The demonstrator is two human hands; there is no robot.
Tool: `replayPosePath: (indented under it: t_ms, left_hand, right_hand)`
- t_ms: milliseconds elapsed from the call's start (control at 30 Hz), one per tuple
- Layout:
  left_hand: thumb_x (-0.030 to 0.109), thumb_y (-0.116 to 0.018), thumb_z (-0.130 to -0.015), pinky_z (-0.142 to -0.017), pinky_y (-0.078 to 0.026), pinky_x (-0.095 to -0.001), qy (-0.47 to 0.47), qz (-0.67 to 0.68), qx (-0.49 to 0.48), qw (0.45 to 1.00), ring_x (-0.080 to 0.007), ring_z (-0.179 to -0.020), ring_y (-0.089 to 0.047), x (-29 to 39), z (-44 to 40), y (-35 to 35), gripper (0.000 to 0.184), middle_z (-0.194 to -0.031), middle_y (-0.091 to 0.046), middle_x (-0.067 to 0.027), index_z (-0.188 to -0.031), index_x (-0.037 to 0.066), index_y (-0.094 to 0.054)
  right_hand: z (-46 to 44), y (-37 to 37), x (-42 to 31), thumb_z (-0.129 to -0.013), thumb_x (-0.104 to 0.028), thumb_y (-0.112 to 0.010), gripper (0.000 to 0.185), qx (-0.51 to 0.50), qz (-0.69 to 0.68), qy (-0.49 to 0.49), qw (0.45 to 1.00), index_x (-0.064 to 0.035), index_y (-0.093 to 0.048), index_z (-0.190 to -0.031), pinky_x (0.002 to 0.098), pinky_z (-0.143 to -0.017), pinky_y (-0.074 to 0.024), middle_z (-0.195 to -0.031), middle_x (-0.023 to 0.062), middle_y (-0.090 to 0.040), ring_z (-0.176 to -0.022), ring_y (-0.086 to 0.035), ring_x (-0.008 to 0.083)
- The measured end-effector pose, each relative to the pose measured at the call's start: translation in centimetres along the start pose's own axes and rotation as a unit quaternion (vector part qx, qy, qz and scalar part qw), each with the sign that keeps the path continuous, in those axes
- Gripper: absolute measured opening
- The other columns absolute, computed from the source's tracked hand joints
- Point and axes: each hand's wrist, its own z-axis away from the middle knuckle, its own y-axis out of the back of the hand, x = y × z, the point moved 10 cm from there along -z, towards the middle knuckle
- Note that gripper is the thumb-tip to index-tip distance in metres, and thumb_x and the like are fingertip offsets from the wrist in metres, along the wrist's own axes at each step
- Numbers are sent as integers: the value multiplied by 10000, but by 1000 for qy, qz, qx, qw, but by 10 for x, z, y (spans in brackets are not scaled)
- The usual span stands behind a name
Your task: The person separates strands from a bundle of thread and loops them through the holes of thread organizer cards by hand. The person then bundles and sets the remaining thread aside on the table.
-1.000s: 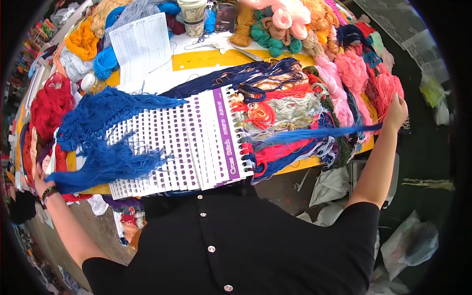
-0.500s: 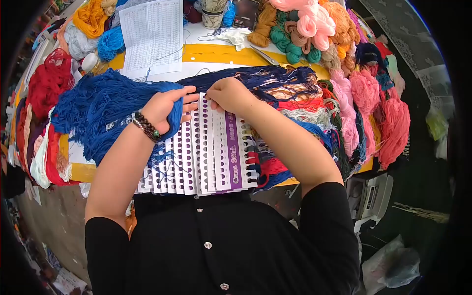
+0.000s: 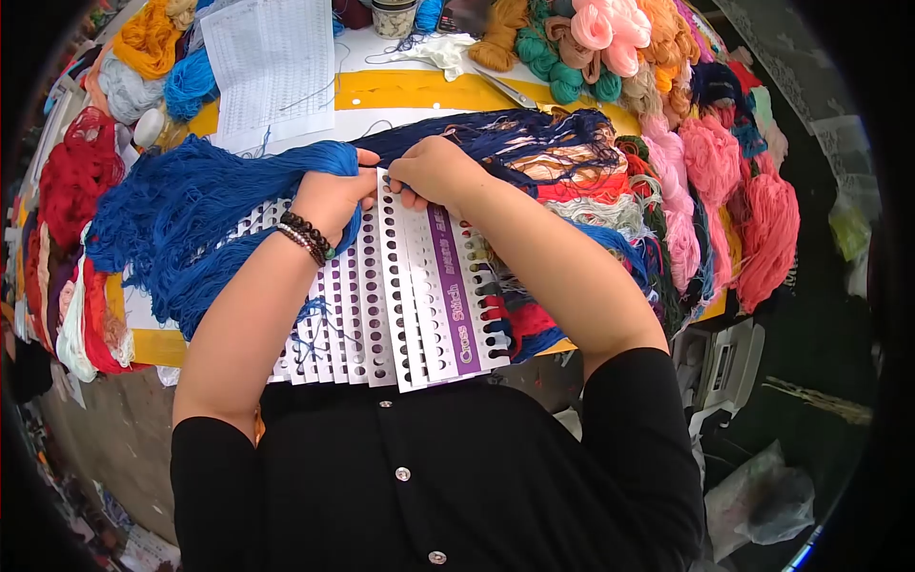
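Observation:
Blue embroidery thread (image 3: 181, 224) hangs in a big skein over my left hand (image 3: 329, 202) and spreads left across the cards. The left fingers are closed round the thread, with their tips at the top of a white punched thread card (image 3: 393, 286). My right hand (image 3: 434, 172) pinches the top end of that card, its fingertips partly hidden behind the hand. Beneath both hands lies a fanned stack of punched cards (image 3: 334, 353). One card on the right carries a purple "Cross Stitch" strip (image 3: 459, 329), with dark and red threads (image 3: 494, 315) looped through holes beside it.
Navy skeins (image 3: 477, 129) and red, white and pink thread bundles (image 3: 681, 205) cover the table's right side. Scissors (image 3: 505, 88) lie behind the hands. A printed chart sheet (image 3: 267, 71) and orange thread (image 3: 148, 43) are at the back left, near a patterned cup (image 3: 394, 19).
My left hand has moved right to the card top, and its spread fingers have curled in. The pinched white card now stands out from the stack, its lower end shifted toward me.

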Motion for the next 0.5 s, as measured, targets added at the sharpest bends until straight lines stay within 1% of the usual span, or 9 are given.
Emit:
replayPosePath:
  t_ms: [100, 167, 200, 267, 300, 367, 400, 433, 500]
  left_hand:
    - [11, -602, -789, -564, -433, -201, -12, 3, -14, 1000, -95, -639, -548, 0, 1, -2, 336, -815, -615, -75, -1103, -63, -511]
    - [8, -599, -787, -565, -436, -204, -11, 7, -9, 1000, -97, -631, -548, -1, 2, -2, 341, -808, -617, -78, -1110, -65, -515]
    - [4, -596, -786, -565, -438, -206, -9, 12, -4, 1000, -99, -623, -547, -1, 3, -2, 347, -802, -619, -81, -1117, -66, -519]
    - [-1, -593, -781, -564, -439, -209, -19, -21, 8, 1000, -100, -613, -547, 1, 5, -3, 352, -785, -621, -81, -1119, -69, -521]
    - [-7, -589, -777, -563, -440, -211, -28, -55, 19, 998, -101, -603, -547, 3, 7, -1, 357, -767, -623, -82, -1122, -71, -524]
    - [-16, -579, -766, -552, -438, -218, -44, -88, 20, 995, -104, -583, -550, 4, 7, -2, 339, -724, -619, -76, -1095, -80, -527]
    - [-16, -573, -760, -546, -440, -224, -56, -94, 18, 994, -106, -574, -551, 4, 5, -1, 319, -720, -619, -78, -1070, -81, -531]
    - [-15, -567, -754, -540, -442, -230, -69, -99, 17, 993, -108, -565, -551, 5, 4, 0, 300, -715, -619, -80, -1045, -81, -535]
    - [-9, -573, -741, -540, -449, -236, -81, -118, 5, 990, -114, -560, -558, 8, 1, 2, 283, -713, -619, -81, -1015, -73, -542]
  right_hand:
    - [-2, -1, -1, -800, -148, -524, 210, 1, 33, 0, 999, 5, -622, -694, 253, -471, -432, -562, 80, -573, -471, -541, 148]
    - [-2, -2, -5, -813, -185, -478, 279, 4, 127, 7, 992, -15, -663, -692, 284, -550, -489, -621, 94, -643, -535, -616, 173]
    - [-4, -3, -4, -813, -185, -478, 279, 4, 126, 6, 992, -15, -663, -692, 284, -550, -489, -621, 94, -643, -535, -616, 173]
    - [-6, -12, -3, -855, -207, -432, 318, -22, 186, 27, 982, -11, -662, -757, 293, -568, -496, -649, 90, -651, -564, -624, 181]
    - [-4, -13, -3, -855, -207, -432, 318, -24, 183, 25, 982, -11, -662, -757, 293, -568, -496, -649, 90, -651, -564, -624, 181]
    - [4, -15, -5, -882, -220, -402, 334, -45, 134, 14, 990, 3, -647, -843, 298, -576, -501, -680, 88, -657, -586, -627, 180]
    - [6, -15, -5, -892, -258, -429, 299, -56, 112, 7, 992, -16, -583, -806, 259, -521, -478, -655, 86, -613, -544, -583, 155]
    - [8, -14, -7, -892, -258, -429, 299, -55, 113, 7, 992, -16, -583, -806, 259, -521, -478, -655, 86, -613, -544, -583, 155]
    - [13, -15, -3, -925, -326, -419, 347, -83, 99, -40, 991, -27, -584, -865, 249, -521, -477, -695, 80, -621, -558, -585, 144]
